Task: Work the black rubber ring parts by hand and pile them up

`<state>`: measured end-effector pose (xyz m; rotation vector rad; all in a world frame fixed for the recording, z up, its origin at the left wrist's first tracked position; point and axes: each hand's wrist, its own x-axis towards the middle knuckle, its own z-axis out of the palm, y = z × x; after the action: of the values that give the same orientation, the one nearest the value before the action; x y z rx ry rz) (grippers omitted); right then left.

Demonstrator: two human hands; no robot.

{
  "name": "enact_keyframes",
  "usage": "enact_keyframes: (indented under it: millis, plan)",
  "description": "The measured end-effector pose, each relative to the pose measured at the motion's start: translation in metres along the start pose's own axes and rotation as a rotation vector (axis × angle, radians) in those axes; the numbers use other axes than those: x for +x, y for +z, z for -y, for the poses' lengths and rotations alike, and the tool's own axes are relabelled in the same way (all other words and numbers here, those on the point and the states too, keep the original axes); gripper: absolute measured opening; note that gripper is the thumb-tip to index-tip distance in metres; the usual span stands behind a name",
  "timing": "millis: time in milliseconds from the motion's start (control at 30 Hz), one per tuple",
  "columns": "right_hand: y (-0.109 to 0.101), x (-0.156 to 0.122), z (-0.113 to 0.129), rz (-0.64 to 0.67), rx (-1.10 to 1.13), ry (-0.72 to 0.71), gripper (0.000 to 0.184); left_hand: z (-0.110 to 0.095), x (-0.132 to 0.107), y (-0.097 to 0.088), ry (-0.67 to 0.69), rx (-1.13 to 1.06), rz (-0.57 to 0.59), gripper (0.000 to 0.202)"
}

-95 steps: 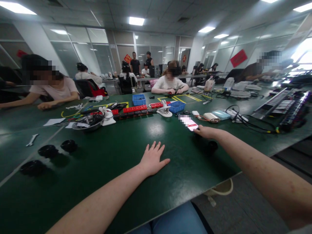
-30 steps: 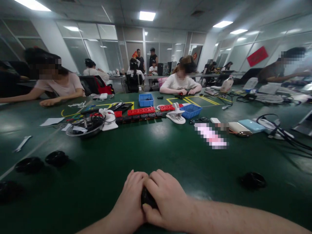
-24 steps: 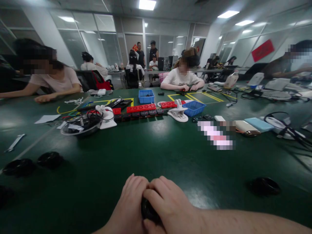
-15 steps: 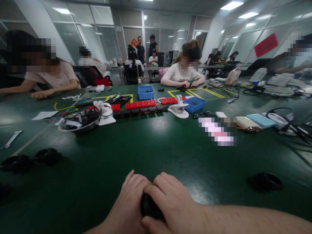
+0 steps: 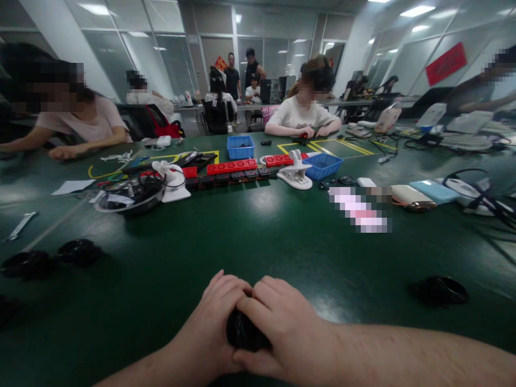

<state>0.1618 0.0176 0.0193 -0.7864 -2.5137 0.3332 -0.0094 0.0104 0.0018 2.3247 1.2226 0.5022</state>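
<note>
A glossy black round part (image 5: 244, 332) is held between both hands at the bottom middle, just above or on the green table; I cannot tell which. My left hand (image 5: 215, 317) is closed around its left and far side. Over its top and right side curls my right hand (image 5: 288, 325), the thumb lying along the near edge. The fingers hide much of the part. Similar black ring-shaped pieces lie at the left, one (image 5: 79, 252) beside another (image 5: 28, 265), and one more (image 5: 441, 291) sits on the right.
A metal bowl (image 5: 105, 203) of black parts stands left of a white clip-on base (image 5: 176, 187). Beyond are red power-strip pieces (image 5: 231, 166), blue trays (image 5: 241, 152) and another white clip (image 5: 296, 174). A wrench (image 5: 22, 226) lies far left. Other people sit across the table.
Both hands and the black part have shifted slightly up and left in view, and more of the left forearm shows. The grip stays closed; the whole view has tilted a little.
</note>
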Motion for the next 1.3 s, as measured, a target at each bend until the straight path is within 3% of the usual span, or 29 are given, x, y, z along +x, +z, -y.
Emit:
enact_keyframes:
  millis: [200,300,367,433,533,600,700,800,933,1133,1300]
  plan:
    - [-0.009,0.004,-0.004,0.084,0.268,-0.2,0.031,0.013,0.004,-0.021,0.094,-0.005,0.271,0.057]
    - [-0.013,0.008,-0.002,0.217,0.296,-0.271,0.023,0.014,0.004,-0.026,0.126,-0.004,0.333,0.05]
    - [-0.014,0.009,0.0,0.279,0.285,-0.288,0.016,0.013,0.004,-0.026,0.162,-0.006,0.35,0.059]
    - [-0.013,0.008,0.002,0.275,0.271,-0.286,0.01,0.011,0.003,-0.025,0.175,-0.011,0.341,0.077]
    - [-0.006,0.004,0.003,0.121,0.237,-0.262,0.014,0.011,0.002,-0.023,0.162,-0.01,0.278,0.093]
    - [-0.004,0.0,0.002,-0.007,0.211,-0.268,0.017,0.012,0.0,-0.021,0.17,0.007,0.239,0.089]
    - [-0.005,-0.003,-0.001,-0.078,0.204,-0.261,0.034,0.012,-0.003,-0.013,0.162,0.027,0.175,0.081]
    - [-0.006,-0.003,-0.003,-0.141,0.211,-0.168,0.049,0.012,-0.007,-0.001,0.073,0.021,0.054,0.075]
    - [0.001,-0.003,-0.002,-0.178,0.197,-0.036,0.05,0.014,-0.012,0.011,0.006,0.012,-0.038,0.064]
    - [0.008,-0.002,-0.006,-0.184,0.187,-0.067,0.034,0.022,-0.01,0.009,0.046,0.036,0.025,0.051]
    - [0.008,0.001,-0.01,-0.113,0.244,-0.229,0.015,0.024,-0.004,0.0,0.144,0.11,0.151,0.064]
